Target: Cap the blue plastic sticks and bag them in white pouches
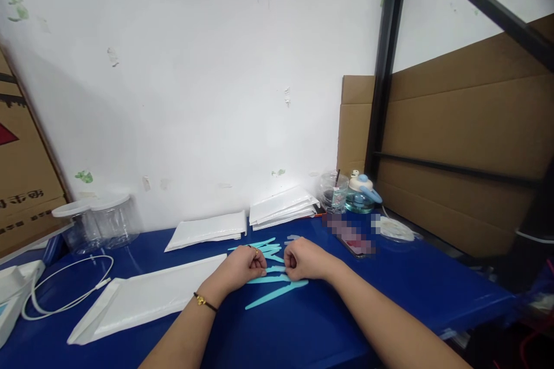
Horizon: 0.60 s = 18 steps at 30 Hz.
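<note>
Several slim turquoise plastic sticks, shaped like small knives or eyebrow razors, lie in a loose pile on the blue table. My left hand [246, 265] is closed in a pinch at the left end of one turquoise stick [276, 269]. At its right end, the fingers of my right hand [305, 259] are curled and closed. Nearer to me, another turquoise stick [269, 298] lies slantwise below my hands. More overlapping sticks [268, 249] lie just beyond my fingers, partly hidden. A greyish stick [293, 238] shows behind my right hand.
A white padded mailer [147, 294] lies left of my hands; more white mailers [281, 207] rest by the wall. Clear jars [115, 222] and a white cable [64, 300] are left. A phone [352, 242], plastic cup [333, 193] and blue-lidded bottle [360, 199] stand or lie right.
</note>
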Available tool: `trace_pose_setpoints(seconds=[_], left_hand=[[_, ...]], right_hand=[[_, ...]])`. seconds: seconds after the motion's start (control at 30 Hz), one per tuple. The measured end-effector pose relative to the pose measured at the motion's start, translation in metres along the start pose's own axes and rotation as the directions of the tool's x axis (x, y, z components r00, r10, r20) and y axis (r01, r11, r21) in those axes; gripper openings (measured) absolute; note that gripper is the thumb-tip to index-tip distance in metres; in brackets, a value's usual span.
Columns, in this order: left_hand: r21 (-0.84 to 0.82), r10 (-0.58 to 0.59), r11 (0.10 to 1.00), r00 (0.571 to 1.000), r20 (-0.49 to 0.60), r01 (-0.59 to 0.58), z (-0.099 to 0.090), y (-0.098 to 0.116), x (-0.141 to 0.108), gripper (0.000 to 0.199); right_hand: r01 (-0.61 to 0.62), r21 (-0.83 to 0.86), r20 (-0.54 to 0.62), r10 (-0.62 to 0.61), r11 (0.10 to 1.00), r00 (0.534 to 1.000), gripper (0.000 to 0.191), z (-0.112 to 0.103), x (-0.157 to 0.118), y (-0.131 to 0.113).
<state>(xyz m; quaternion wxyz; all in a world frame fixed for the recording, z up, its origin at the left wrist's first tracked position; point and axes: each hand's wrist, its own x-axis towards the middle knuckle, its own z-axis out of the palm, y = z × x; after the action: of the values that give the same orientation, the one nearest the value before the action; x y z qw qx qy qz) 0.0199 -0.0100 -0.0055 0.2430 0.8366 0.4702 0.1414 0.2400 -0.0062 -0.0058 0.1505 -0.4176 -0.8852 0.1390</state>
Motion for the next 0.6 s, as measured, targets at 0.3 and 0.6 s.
trace_pose_setpoints(seconds=[0.3, 0.6], left_hand=[[0.111, 0.073, 0.992, 0.993, -0.096, -0.062, 0.003, 0.0, 0.001, 0.02], [0.273, 0.082, 0.962, 0.967, -0.241, -0.013, 0.004, -0.012, 0.004, 0.014]], right_hand=[[0.018, 0.137, -0.059, -0.009, 0.99, 0.998, 0.013, -0.009, -0.002, 0.015], [-0.129, 0.15, -0.158, 0.152, 0.98, 0.976, 0.014, -0.032, -0.012, 0.056]])
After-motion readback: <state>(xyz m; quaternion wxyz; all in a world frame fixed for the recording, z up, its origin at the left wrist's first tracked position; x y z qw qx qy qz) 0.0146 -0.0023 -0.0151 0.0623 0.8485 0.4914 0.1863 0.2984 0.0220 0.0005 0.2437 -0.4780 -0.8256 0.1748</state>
